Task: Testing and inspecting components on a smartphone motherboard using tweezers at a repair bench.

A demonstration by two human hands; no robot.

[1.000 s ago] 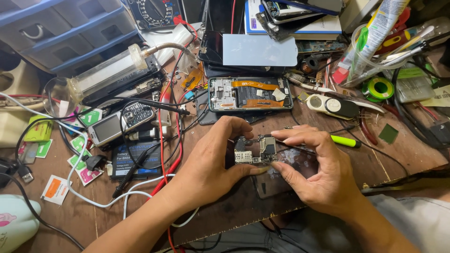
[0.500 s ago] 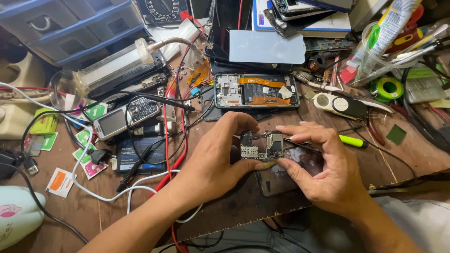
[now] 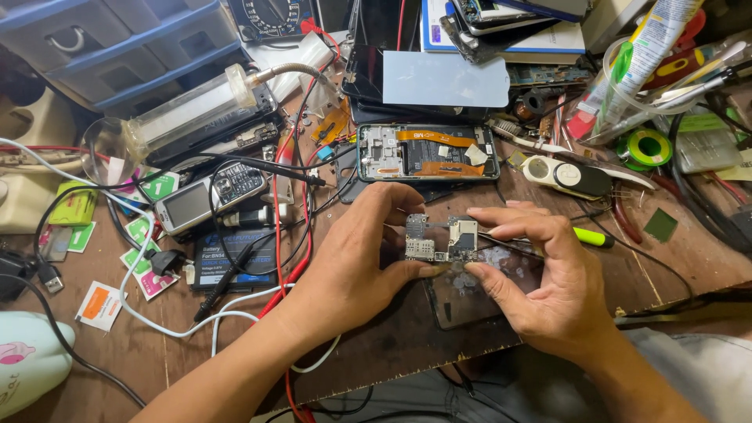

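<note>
- Two bare hands meet over a crowded repair desk (image 3: 674, 258), pinching a small circuit board (image 3: 441, 239) between them, just above the wood.
- Left hand (image 3: 356, 258) clamps the board's left edge, thumb under the lower corner and forefinger curled over the top; its grip is closed on the board.
- Right hand (image 3: 548, 274) takes the right edge, thumb tip pressed at the bottom rim and forefinger stretched flat along the top; its grip is likewise closed on the board.
- Judged from its looks, the board is light, thin and stiff, with bare metal shields and tiny parts on its face, so it seems fragile; the bare edges, where both grips now sit, look like the safest hold.
- Just beyond the grips lies an opened phone (image 3: 427, 153), its back off and orange ribbon cables showing, with a pale glass panel (image 3: 442, 78) farther behind.
- Beneath the right grip sits a dark clear sheet (image 3: 470, 301), smeared with residue.
- Right of the grips rest a yellow-green pen (image 3: 594, 237) and a white oval tool (image 3: 564, 174).
- Left of the grips lie an old keypad phone (image 3: 211, 196), a flat battery (image 3: 227, 258), and tangled red, white and black wires.
</note>
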